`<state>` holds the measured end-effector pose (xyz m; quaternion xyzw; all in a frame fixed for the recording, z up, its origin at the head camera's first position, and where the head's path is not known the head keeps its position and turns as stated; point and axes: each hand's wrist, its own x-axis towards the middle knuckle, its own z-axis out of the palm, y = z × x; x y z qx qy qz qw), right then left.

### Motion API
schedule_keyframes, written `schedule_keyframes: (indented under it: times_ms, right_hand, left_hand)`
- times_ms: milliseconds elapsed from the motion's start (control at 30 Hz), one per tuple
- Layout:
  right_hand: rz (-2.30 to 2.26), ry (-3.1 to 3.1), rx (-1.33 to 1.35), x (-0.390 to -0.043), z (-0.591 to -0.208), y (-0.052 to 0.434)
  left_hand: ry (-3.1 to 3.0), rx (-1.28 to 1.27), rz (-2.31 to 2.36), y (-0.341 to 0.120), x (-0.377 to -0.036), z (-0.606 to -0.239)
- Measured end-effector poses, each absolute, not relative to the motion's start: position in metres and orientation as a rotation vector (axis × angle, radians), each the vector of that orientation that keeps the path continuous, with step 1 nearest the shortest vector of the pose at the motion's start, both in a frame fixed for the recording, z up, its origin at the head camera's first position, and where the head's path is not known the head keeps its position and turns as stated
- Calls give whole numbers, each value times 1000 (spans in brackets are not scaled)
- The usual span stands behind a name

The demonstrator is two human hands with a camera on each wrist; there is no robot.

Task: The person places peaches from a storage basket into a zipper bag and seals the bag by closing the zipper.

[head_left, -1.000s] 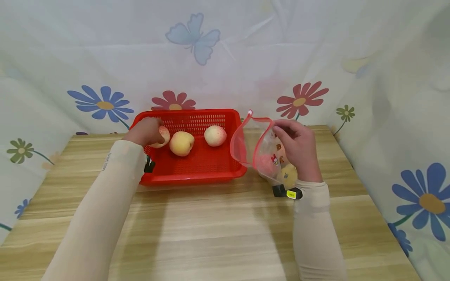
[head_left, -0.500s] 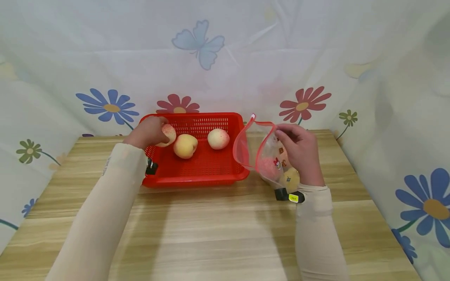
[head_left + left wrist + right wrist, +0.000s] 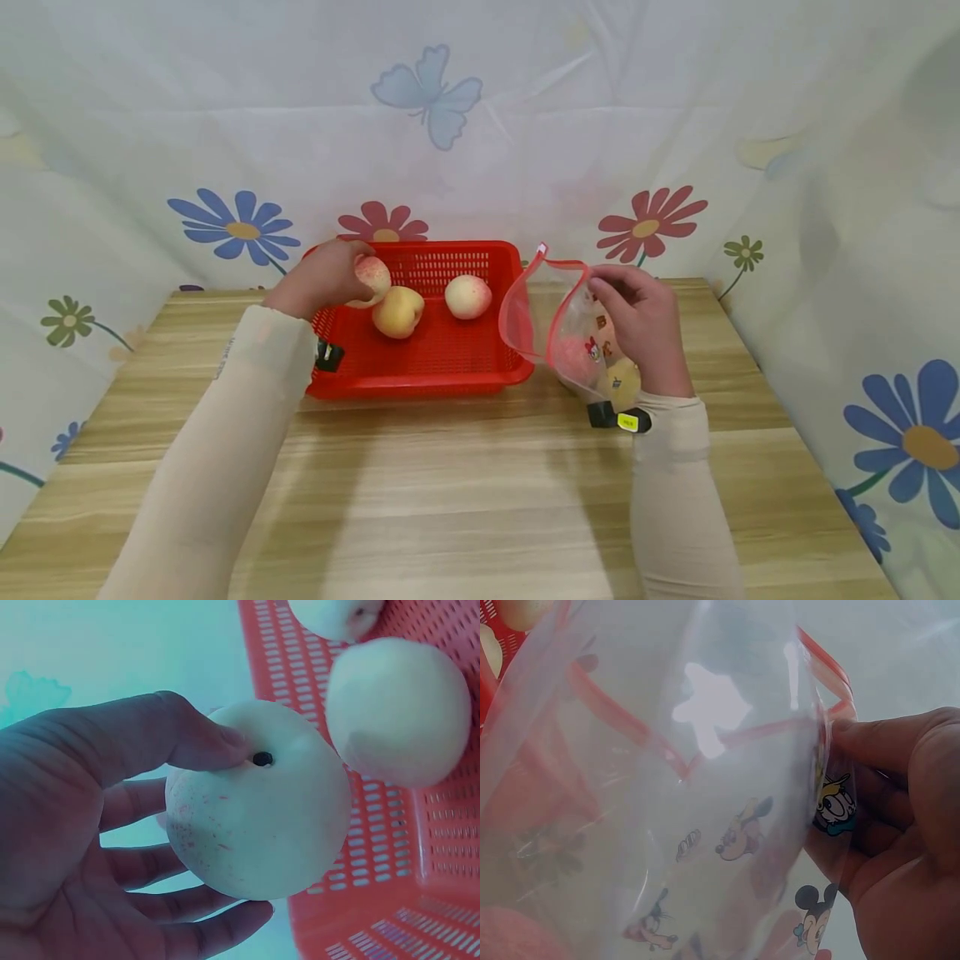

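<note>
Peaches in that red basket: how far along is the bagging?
Partly done. Fruit already sits in the zip bag, which the right hand holds open. The left hand grips one lifted peach. Two peaches remain in the red basket.

The person wears snug cream-beige sleeves on both arms, covering them down to the wrists. The left sleeve [image 3: 225, 433] carries small dark lettering near its cuff. Each wrist bears a small black camera unit; the one on the right wrist [image 3: 619, 417] shows a yellow label.
</note>
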<state>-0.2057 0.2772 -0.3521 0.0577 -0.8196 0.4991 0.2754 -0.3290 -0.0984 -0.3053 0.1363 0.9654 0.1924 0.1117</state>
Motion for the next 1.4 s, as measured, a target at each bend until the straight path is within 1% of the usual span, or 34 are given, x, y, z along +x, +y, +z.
schedule_keyframes:
  times_ms: [433,733,1400]
  right_hand:
    - [1338,-2220,152,-205,-353,277]
    - [1335,-2222,164,-205,-353,277]
    - [1330,-2209,186,-207,-355,278]
  left_hand:
    - [2779,443,681,-86,-321,-298]
    - [2806,542,648,-80,-314,-293]
    - [2806,614,648,-63,-299,-281]
